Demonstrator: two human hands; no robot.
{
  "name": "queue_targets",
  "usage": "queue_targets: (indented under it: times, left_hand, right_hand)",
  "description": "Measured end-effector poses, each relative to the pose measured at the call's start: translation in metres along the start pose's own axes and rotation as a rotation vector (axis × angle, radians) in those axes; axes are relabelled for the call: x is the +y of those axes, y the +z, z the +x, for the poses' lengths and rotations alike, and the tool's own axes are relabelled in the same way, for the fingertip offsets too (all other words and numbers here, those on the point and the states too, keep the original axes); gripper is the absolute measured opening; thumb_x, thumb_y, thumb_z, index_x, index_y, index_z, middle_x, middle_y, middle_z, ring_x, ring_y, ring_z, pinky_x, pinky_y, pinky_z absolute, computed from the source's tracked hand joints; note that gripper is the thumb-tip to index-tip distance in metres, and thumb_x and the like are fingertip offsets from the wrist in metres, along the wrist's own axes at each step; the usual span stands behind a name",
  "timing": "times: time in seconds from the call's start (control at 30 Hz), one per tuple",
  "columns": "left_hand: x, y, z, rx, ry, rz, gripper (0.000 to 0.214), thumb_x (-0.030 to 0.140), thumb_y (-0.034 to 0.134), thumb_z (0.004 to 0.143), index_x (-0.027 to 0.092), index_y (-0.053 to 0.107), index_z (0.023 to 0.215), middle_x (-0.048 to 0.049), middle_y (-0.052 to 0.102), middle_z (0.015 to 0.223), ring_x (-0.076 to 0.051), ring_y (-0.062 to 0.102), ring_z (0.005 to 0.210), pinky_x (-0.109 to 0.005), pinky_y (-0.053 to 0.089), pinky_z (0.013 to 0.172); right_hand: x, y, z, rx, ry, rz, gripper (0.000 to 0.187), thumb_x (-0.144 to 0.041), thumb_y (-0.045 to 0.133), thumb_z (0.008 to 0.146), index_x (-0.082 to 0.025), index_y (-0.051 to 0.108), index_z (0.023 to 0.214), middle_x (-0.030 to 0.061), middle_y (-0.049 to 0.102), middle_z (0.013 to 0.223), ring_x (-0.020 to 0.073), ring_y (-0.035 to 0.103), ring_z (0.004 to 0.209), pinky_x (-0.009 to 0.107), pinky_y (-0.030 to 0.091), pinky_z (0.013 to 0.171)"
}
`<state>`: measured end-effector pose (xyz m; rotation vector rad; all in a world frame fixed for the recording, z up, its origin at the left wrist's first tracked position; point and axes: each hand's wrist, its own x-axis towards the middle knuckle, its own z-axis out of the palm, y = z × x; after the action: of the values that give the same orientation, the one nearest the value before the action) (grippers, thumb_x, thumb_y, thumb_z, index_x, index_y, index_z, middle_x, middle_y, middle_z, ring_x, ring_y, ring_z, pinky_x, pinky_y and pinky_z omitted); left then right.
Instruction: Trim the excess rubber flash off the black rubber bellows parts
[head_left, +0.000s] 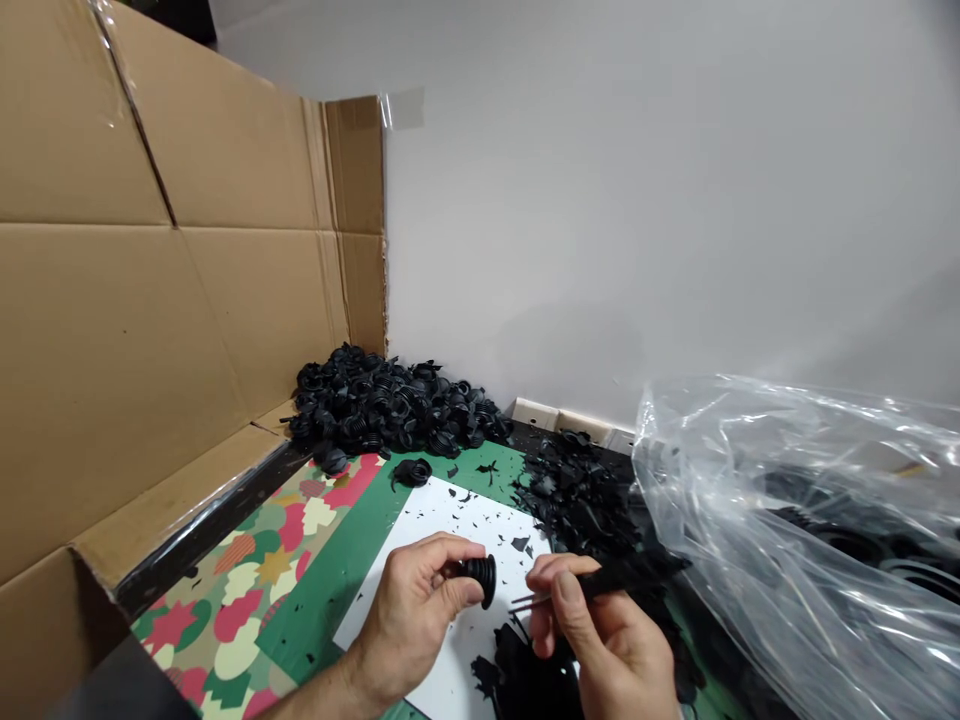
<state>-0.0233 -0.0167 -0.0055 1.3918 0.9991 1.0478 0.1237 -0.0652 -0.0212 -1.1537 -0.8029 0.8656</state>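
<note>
My left hand point(418, 608) pinches a small black ribbed rubber bellows point(480, 578) between thumb and fingers above a white sheet point(375, 592). To the right, my right hand point(611, 640) is closed on tweezers point(531, 602), whose two thin prongs point left toward the bellows without touching it. The rear part of the tweezers blends into the dark scraps behind. Below the prongs lies a dark heap of thin rubber scraps point(529, 675). Small black flakes are scattered over the sheet.
A large pile of black ribbed rubber parts point(397, 400) sits against the wall and cardboard point(247, 300). One part point(412, 472) lies apart on green paper point(330, 560). More trimmings point(581, 495) lie right, beside a clear plastic bag point(720, 530) holding dark rings.
</note>
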Motion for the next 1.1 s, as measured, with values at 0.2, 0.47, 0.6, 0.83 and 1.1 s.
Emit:
queue_targets:
  times: [0.2, 0.47, 0.6, 0.83, 1.1]
  left_hand:
    - [-0.0002, -0.0008, 0.0015, 0.007, 0.059, 0.043, 0.019, 0.017, 0.067, 0.066, 0.016, 0.077, 0.082, -0.0057, 0.07, 0.079, -0.015, 0.057, 0.063, -0.025, 0.046, 0.059]
    - [0.0004, -0.001, 0.0016, 0.041, 0.099, 0.064, 0.016, 0.014, 0.063, 0.067, 0.017, 0.076, 0.077, -0.0046, 0.071, 0.074, -0.017, 0.061, 0.066, -0.025, 0.049, 0.062]
    - [-0.0004, -0.0011, 0.001, 0.05, 0.142, 0.076, 0.015, 0.013, 0.065, 0.066, 0.017, 0.076, 0.076, -0.0049, 0.071, 0.075, -0.018, 0.062, 0.068, -0.025, 0.049, 0.063]
    - [-0.0003, -0.001, 0.0002, 0.066, 0.198, 0.12, 0.017, 0.008, 0.066, 0.065, 0.018, 0.076, 0.074, -0.005, 0.072, 0.074, -0.018, 0.064, 0.071, -0.025, 0.05, 0.065]
    - [0.0021, -0.0007, -0.0009, 0.086, 0.202, 0.163, 0.018, 0.006, 0.068, 0.063, 0.019, 0.076, 0.073, -0.0045, 0.072, 0.074, -0.019, 0.063, 0.071, -0.026, 0.048, 0.065]
  right_hand:
    - [0.002, 0.0039, -0.0031, -0.062, 0.058, -0.009, 0.044, -0.061, 0.065, 0.075, -0.017, 0.062, 0.07, -0.0041, 0.052, 0.043, 0.0113, 0.048, 0.041, 0.023, 0.039, 0.047]
    - [-0.0017, 0.0053, -0.0043, -0.003, -0.098, 0.105, 0.031, -0.053, 0.073, 0.071, -0.022, 0.071, 0.072, 0.0035, 0.066, 0.078, 0.0155, 0.057, 0.064, 0.022, 0.047, 0.053]
    - [-0.0044, 0.0055, -0.0043, 0.019, -0.118, 0.082, 0.029, -0.052, 0.073, 0.071, -0.023, 0.072, 0.071, 0.006, 0.065, 0.085, 0.0198, 0.06, 0.076, 0.023, 0.049, 0.053]
    - [-0.0031, 0.0059, -0.005, 0.042, -0.133, 0.075, 0.027, -0.05, 0.075, 0.07, -0.023, 0.074, 0.072, 0.006, 0.065, 0.089, 0.0185, 0.062, 0.069, 0.025, 0.052, 0.054]
    - [0.0004, 0.0062, -0.0051, 0.089, -0.086, 0.028, 0.036, -0.054, 0.076, 0.066, -0.019, 0.073, 0.07, 0.0048, 0.067, 0.076, 0.0175, 0.063, 0.066, 0.024, 0.055, 0.055]
